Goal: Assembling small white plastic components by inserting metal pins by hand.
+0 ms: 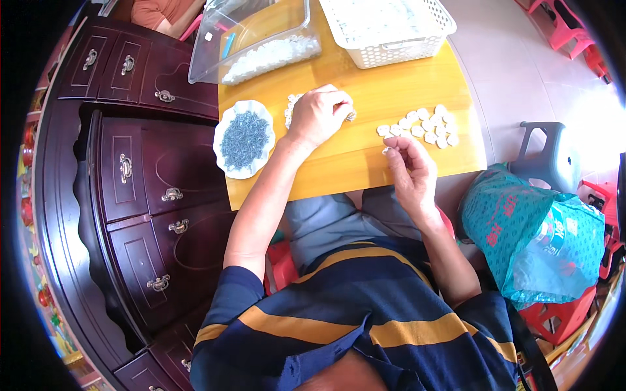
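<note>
White discs: a loose cluster of small round white pieces, lying on the counter's right part, just beyond the right hand.
Small piece: a tiny pale item pinched at the right fingertips; kind too small to tell.
Right hand: raised over the counter's near edge, fingers curled, thumb and forefinger closed on the small piece.
Left hand: resting knuckles-up on the counter, fingers bent onto a second small heap of white pieces; a small metallic bit shows at its fingertips, grip unclear.
Scalloped dish: white, at the counter's left edge, filled with small grey metal parts.
Clear tub: transparent plastic, far left, with white pieces banked along its near wall.
White basket: perforated plastic, at the far edge, right of the tub.
Counter: yellow wood, smooth, warm grain.
Cabinet: dark red-brown drawers with brass pulls, standing to the left.
Floor: pale tiles, brightly lit on the right.
Teal bag: bulging, on the floor at right, beside a grey stool.
</note>
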`<state>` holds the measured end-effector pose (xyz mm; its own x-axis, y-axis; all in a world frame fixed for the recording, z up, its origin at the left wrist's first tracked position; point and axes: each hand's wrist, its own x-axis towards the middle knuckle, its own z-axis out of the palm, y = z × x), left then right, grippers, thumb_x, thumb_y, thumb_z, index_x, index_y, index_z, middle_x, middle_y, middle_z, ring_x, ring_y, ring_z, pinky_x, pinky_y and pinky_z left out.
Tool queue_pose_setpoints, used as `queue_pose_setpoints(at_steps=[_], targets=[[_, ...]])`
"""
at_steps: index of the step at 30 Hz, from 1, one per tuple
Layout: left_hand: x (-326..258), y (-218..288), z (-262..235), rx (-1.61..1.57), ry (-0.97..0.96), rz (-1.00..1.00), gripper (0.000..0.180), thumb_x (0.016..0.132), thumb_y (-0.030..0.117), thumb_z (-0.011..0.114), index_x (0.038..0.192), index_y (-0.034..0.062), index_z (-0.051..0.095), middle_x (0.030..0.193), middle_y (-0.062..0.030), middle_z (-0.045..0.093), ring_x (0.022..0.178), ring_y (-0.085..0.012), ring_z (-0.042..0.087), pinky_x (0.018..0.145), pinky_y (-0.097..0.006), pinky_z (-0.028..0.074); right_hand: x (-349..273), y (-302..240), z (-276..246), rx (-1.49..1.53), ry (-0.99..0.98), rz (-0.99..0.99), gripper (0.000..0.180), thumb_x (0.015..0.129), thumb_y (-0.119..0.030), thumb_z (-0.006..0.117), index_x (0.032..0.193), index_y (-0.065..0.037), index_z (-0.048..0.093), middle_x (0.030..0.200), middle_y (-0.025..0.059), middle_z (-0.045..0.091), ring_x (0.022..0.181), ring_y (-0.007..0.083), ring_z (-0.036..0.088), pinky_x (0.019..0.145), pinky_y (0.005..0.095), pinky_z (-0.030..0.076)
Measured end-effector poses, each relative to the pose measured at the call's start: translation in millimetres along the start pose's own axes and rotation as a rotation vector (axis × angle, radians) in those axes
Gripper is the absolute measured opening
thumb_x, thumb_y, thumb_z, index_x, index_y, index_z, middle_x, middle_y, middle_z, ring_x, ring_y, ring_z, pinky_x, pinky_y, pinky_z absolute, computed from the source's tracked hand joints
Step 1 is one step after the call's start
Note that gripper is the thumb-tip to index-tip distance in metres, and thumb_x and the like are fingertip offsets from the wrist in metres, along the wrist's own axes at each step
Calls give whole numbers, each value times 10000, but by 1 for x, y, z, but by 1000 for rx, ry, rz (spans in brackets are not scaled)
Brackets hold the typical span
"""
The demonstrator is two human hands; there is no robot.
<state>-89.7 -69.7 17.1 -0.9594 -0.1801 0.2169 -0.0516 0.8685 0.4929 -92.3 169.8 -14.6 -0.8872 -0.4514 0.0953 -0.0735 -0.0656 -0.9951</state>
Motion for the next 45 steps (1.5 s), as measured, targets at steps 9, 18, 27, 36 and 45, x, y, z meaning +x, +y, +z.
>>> queue_pose_setpoints(at_steps=[9, 18, 27, 36, 45], targets=[[4, -3, 5, 84, -135, -8, 122, 889, 194, 677, 827, 128, 758, 852, -94, 696, 857, -318, 699, 744, -444, 565, 1, 3, -2, 80, -18, 61, 155, 1042, -52, 627, 1178, 20, 649, 964, -42, 620, 837, 20, 528, 774, 174, 450], [13, -11, 9, 268, -136, 203, 123, 914, 194, 649, 860, 86, 676, 829, -102, 658, 848, -329, 671, 734, -453, 545, 2, 5, -1, 101, -21, 81, 146, 1033, -36, 631, 1167, 18, 651, 937, -48, 609, 815, 17, 521, 757, 171, 447], [5, 28, -29, -34, -108, 238, 86, 867, 90, 674, 847, 42, 605, 809, -115, 633, 771, -298, 654, 696, -401, 523, 0, 7, -3, 77, -32, 46, 121, 1026, -29, 633, 1139, 8, 657, 931, -55, 604, 793, 17, 512, 729, 172, 434], [-46, 65, -23, -71, -193, 372, 91, 853, 74, 679, 865, 48, 592, 843, -102, 628, 803, -323, 653, 734, -420, 538, 1, -8, -2, 374, -178, 413, 153, 1042, -192, 664, 1098, -50, 672, 899, -40, 642, 777, 29, 566, 739, 191, 486], [-51, 67, -29, 58, -185, 418, 88, 884, 105, 673, 898, 37, 620, 850, -105, 631, 805, -305, 663, 723, -418, 544, 7, -7, -10, 475, -298, 476, 102, 1012, -150, 694, 1018, -48, 689, 882, -17, 654, 735, 61, 564, 686, 220, 465]])
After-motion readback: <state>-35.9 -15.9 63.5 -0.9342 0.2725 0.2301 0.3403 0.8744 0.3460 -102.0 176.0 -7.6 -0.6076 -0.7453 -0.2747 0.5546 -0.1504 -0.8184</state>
